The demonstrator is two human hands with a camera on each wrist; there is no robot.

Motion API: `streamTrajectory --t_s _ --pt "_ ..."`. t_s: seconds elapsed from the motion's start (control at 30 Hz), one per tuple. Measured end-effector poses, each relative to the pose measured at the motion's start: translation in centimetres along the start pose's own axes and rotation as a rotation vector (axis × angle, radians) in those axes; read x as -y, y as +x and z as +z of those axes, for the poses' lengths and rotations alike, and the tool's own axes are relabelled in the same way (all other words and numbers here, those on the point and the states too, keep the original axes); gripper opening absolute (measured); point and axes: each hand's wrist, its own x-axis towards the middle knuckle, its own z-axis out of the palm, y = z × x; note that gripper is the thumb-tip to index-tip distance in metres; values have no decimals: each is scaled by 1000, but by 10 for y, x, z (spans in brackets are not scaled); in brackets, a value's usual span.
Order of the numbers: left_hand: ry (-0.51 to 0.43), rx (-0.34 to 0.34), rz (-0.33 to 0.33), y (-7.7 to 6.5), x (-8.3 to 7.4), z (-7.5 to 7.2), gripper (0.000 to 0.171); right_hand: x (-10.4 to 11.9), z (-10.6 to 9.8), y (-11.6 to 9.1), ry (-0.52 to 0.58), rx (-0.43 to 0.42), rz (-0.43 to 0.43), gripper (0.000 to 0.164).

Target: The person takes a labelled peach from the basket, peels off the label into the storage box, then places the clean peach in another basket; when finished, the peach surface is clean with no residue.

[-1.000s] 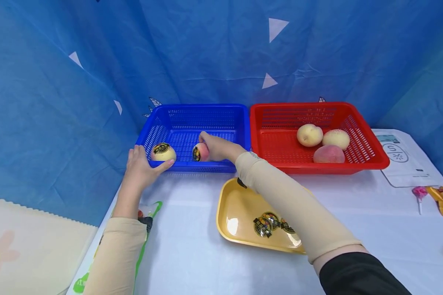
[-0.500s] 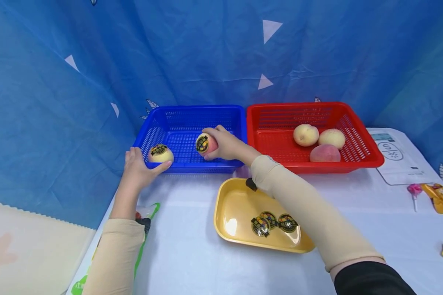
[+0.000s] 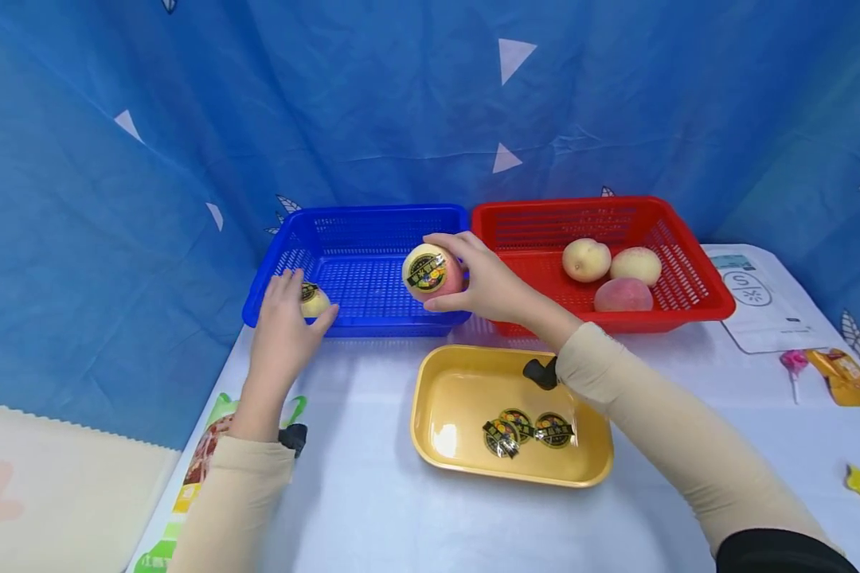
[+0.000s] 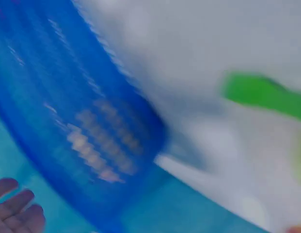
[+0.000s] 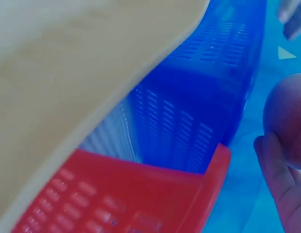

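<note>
My right hand grips a pink and cream peach with a round black and gold sticker facing me. It holds the peach over the right end of the blue basket. In the right wrist view, fingers curve against the peach at the right edge. My left hand, fingers extended and thumb apart, is at the basket's left front corner. Partly hidden behind it, a second stickered peach lies inside. The left wrist view is blurred, with fingertips beyond the blue basket's far rim.
Beside the blue basket stands a red basket with three peaches. A gold tray in front holds several round stickers. A plastic package lies by my left forearm. At right are a lollipop and an orange wrapper.
My right hand has lifted the stickered peach from low in the blue basket and carried it rightward. My left hand has risen off the basket's front rim. The head view has shifted slightly.
</note>
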Motion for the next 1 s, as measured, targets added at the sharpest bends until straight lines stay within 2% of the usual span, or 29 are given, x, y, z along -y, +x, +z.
streamTrajectory --t_s 0.1,0.2,0.3,0.4,0.57,0.77,0.9,1.0 --pt "-115 -68 106 -9 -33 9 60 0 -5 -15 20 -33 -24 87" --pt "-263 -101 216 -20 -64 20 47 0 -8 -27 18 -66 -43 87" --pt "-389 -95 299 -29 -88 33 41 0 -9 -38 -8 -90 -61 86" --pt "-443 -78 334 -34 -102 45 39 1 -9 -46 -54 -118 -75 86" --pt "-489 -52 312 -37 -112 56 39 0 -6 -53 -118 -167 -73 86" --pt "-587 -56 274 -40 -119 63 34 -1 -4 -58 -149 -203 -45 86" --pt "-680 -44 213 -39 -121 66 28 -3 -3 -60 -155 -213 -27 86" --pt "-789 -18 176 -38 -122 67 24 -5 -2 -62 -150 -216 -31 85"
